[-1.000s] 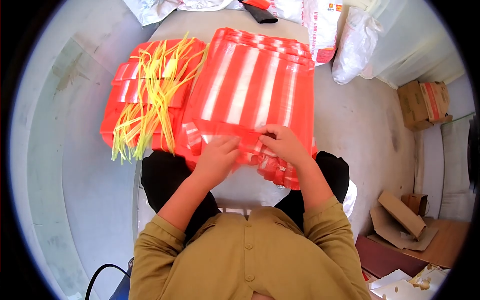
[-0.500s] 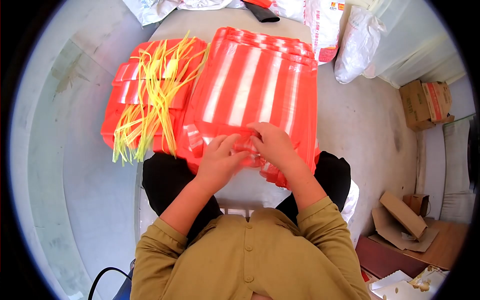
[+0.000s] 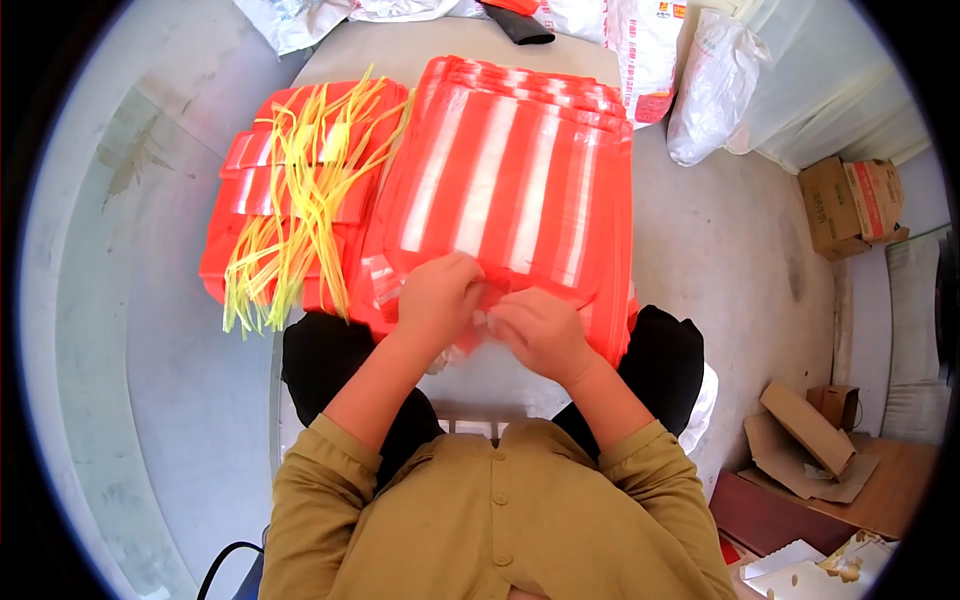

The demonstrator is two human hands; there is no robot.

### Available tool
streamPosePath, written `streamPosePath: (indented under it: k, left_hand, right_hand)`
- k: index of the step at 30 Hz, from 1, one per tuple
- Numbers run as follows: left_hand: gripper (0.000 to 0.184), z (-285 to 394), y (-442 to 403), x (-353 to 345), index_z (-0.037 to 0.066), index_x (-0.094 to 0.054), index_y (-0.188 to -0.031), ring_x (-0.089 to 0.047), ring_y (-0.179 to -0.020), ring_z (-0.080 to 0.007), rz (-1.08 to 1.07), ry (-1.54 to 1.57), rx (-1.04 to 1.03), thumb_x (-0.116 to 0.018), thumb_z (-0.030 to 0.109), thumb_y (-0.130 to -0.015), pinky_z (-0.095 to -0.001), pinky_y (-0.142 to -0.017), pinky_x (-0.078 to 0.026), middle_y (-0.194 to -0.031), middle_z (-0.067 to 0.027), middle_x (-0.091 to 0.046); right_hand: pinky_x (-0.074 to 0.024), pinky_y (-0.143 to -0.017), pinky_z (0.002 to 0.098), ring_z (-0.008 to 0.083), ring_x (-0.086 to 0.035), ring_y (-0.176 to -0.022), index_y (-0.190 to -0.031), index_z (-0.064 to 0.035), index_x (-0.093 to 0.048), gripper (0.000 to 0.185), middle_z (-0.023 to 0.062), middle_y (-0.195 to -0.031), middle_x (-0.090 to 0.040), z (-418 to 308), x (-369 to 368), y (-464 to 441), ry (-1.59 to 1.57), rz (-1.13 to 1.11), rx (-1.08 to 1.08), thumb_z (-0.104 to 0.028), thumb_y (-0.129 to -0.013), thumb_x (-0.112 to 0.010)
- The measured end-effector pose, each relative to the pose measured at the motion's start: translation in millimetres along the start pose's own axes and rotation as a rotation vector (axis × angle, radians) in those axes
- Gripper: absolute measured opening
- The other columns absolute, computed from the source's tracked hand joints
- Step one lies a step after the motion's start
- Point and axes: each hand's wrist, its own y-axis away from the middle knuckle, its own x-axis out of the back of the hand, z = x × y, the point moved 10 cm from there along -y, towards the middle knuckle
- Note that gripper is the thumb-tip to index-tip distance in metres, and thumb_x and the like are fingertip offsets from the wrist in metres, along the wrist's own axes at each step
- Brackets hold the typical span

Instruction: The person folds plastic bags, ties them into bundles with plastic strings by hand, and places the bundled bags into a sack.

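Note:
A stack of red and white striped plastic bags point(image 3: 510, 180) lies in front of me. At its near edge my left hand point(image 3: 440, 300) has its fingers curled round the gathered red plastic. Close on its right, my right hand point(image 3: 540, 330) pinches the same crumpled part, which is partly blurred and covered by the fingers. To the left, yellow strips point(image 3: 315, 190) lie loosely across a pile of folded red bags point(image 3: 235, 240).
White printed sacks point(image 3: 645, 60) and a whitish plastic bag point(image 3: 715, 90) stand beyond the stack. A cardboard box point(image 3: 835, 210) sits at the right, with opened cardboard point(image 3: 800, 440) lower down. A dark cable point(image 3: 215, 565) curves at the lower left.
My left hand has moved up and forward onto the plastic. My right hand has come down and back towards me, its fingers now closed. The crumpled plastic has shifted left between them.

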Motion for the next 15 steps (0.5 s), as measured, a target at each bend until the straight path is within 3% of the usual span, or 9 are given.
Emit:
streamPosePath:
  k: [3,7,10,13,15]
  left_hand:
    - [0.012,-4,-5,-4,0.005,-0.068,-0.095,-0.068,-0.087,-0.0354,-0.031,-0.038,0.126,-0.074,0.008,-0.084,-0.0442,-0.074,-0.055,-0.092,-0.0132,-0.069]
    - [0.024,-8,-1,-2,0.005,-0.067,-0.105,-0.068,-0.091,-0.0364,0.032,-0.064,0.15,-0.077,0.012,-0.083,-0.0444,-0.077,-0.056,-0.105,-0.0154,-0.069]
    - [0.039,-17,5,-11,0.007,-0.067,-0.116,-0.067,-0.104,-0.0357,-0.052,0.004,0.109,-0.08,0.014,-0.079,-0.0443,-0.088,-0.055,-0.118,-0.0156,-0.067]
    - [0.049,30,14,11,0.009,-0.067,-0.124,-0.062,-0.117,-0.0342,-0.037,-0.209,-0.299,-0.08,0.013,-0.077,-0.0453,-0.099,-0.051,-0.125,-0.0136,-0.064]
    - [0.052,30,16,13,0.01,-0.067,-0.125,-0.06,-0.121,-0.0332,-0.062,-0.22,-0.298,-0.081,0.012,-0.075,-0.0459,-0.103,-0.049,-0.127,-0.0121,-0.063]
  right_hand:
    - [-0.0548,-0.097,0.0402,0.0302,-0.066,-0.115,-0.106,-0.0039,-0.072,0.026,0.0101,-0.121,-0.07,-18,0,-5,0.199,0.118,0.194,-0.012,-0.082,-0.074]
    - [-0.0526,-0.103,0.0424,0.0307,-0.061,-0.125,-0.113,-0.0004,-0.071,0.033,0.0121,-0.127,-0.067,-5,-8,-2,0.312,0.117,0.196,-0.01,-0.081,-0.071]
    - [-0.0516,-0.104,0.0435,0.0302,-0.06,-0.126,-0.118,-0.0001,-0.07,0.037,0.0127,-0.13,-0.065,-1,-8,-3,0.338,0.087,0.189,-0.008,-0.082,-0.068]
    - [-0.0506,-0.105,0.0438,0.0304,-0.059,-0.127,-0.121,0.0002,-0.068,0.039,0.013,-0.131,-0.065,3,-10,-3,0.35,0.063,0.169,-0.008,-0.083,-0.066]
    - [-0.0501,-0.105,0.0437,0.0306,-0.059,-0.126,-0.124,0.0007,-0.066,0.041,0.0131,-0.132,-0.065,6,-13,-4,0.347,0.052,0.16,-0.008,-0.084,-0.065]
